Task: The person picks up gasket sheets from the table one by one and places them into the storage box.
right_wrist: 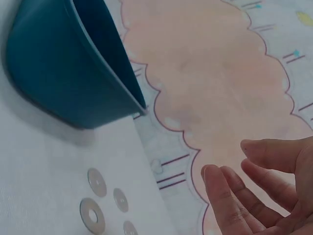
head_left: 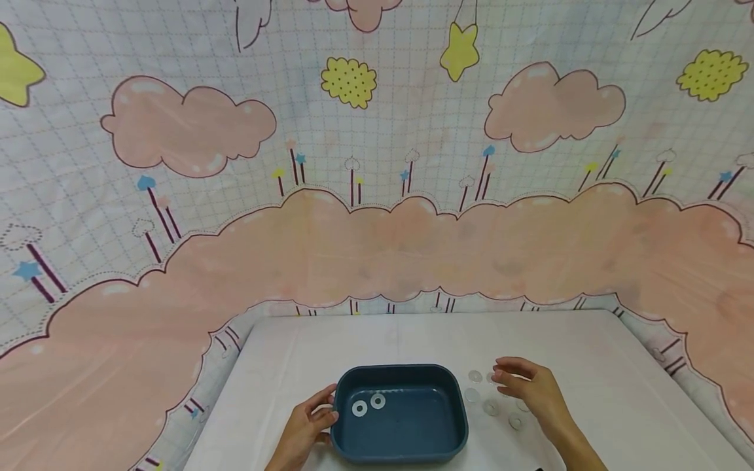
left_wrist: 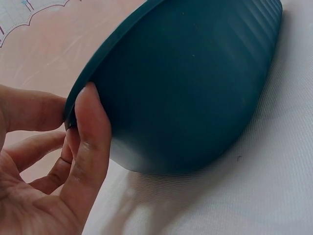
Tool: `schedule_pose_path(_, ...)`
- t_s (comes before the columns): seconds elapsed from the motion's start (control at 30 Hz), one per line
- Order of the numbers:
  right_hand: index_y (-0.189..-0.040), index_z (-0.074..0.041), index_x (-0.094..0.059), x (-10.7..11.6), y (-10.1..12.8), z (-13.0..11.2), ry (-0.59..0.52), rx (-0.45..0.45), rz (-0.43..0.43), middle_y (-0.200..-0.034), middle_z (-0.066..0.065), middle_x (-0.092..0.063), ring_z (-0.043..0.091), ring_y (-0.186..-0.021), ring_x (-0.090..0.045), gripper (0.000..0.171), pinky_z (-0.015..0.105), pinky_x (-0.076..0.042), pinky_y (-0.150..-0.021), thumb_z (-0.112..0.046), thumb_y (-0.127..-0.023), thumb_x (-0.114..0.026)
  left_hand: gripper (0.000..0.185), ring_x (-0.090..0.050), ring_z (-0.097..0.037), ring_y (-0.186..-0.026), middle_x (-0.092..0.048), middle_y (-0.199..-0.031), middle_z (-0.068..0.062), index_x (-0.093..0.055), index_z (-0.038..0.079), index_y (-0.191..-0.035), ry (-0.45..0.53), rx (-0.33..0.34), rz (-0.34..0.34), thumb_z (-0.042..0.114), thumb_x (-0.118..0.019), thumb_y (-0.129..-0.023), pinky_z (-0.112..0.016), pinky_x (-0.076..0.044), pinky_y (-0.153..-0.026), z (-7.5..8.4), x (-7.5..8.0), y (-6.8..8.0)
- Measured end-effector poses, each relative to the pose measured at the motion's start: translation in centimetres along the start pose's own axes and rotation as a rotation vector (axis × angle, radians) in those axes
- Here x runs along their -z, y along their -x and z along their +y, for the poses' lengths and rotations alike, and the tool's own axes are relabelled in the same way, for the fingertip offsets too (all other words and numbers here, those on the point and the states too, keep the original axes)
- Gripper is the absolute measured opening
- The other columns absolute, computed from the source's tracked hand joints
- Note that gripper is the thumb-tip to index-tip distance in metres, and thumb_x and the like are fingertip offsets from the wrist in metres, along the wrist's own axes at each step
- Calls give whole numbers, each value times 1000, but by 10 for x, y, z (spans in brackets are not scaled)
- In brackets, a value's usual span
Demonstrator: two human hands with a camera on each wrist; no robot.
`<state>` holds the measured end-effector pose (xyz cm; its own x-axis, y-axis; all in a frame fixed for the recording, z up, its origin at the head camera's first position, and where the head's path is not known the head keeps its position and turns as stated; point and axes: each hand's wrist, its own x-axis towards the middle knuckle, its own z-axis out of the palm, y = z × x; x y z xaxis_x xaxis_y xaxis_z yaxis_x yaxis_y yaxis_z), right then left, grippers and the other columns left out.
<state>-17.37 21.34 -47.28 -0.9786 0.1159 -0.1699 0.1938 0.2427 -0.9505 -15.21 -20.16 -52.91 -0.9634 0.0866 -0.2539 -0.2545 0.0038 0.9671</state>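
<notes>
The dark blue rectangular plastic tub (head_left: 400, 412) sits on the white cloth-covered table (head_left: 618, 392), near its front edge. Two white flat ring washers (head_left: 368, 404) lie side by side in the tub's left half. The left hand (head_left: 306, 425) is at the tub's left rim. To the tub's right, several clear flat ring washers (head_left: 490, 399) lie scattered on the table, with the right hand (head_left: 533, 389) above them. Behind the table hangs the cloud-patterned fabric backdrop (head_left: 377, 196).

A dark blue tub (head_left: 400, 445) stands mid-table, its rim an obstacle between both hands. Small clear washers (head_left: 474, 377) lie scattered just right of it. Bare white table (head_left: 618, 392) lies open beyond them.
</notes>
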Motion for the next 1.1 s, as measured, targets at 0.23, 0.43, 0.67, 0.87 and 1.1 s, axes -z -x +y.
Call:
schedule_pose_path(0.23, -130, 2, -58, 9, -7, 11, 37, 8, 24, -125, 21, -64, 28, -103, -70, 44, 27, -58, -79, -20, -93, -66, 64, -60, -12, -87, -51, -111, -6, -38, -3, -148, 17, -8, -1, 1, -64, -89, -26, -51, -57, 0, 1, 1)
schedule_pose_path(0.43, -132, 1, -56, 17, -12, 22, 110, 12, 51, -125, 19, -64, 28, -107, -67, 47, 25, -58, -79, -25, -94, -65, 64, -61, -10, -88, -52, -112, -6, -35, -3, -149, 30, -19, -21, 2, -62, -91, -27, -53, -58, 0, 2, 3)
schedule_pose_path(0.67, -132, -5, -59, 30, -20, 42, 255, 19, 58, -121, 11, -67, 8, -98, -65, 48, 30, -55, -86, -34, -94, -65, 63, -61, -10, -87, -52, -112, -6, -35, -3, -149, 34, -20, -25, 3, -62, -92, -28, -53, -59, -1, 3, 3)
schedule_pose_path(0.87, -132, -9, -61, 46, -20, 57, 345, 39, 38, -120, 7, -70, 11, -105, -64, 51, 36, -51, -93, -39, -91, -67, 63, -60, -12, -88, -51, -114, -8, -36, -3, -149, 35, -18, -42, 3, -62, -92, -27, -54, -61, 1, 2, 1)
schedule_pose_path(1.1, -130, -7, -63, 55, -22, 70, 419, 81, 13, -115, 11, -71, 34, -114, -61, 52, 56, -45, -95, -38, -89, -70, 62, -61, -13, -90, -51, -114, -9, -37, -3, -148, 29, -15, -37, 3, -62, -92, -28, -54, -62, 1, 2, 0)
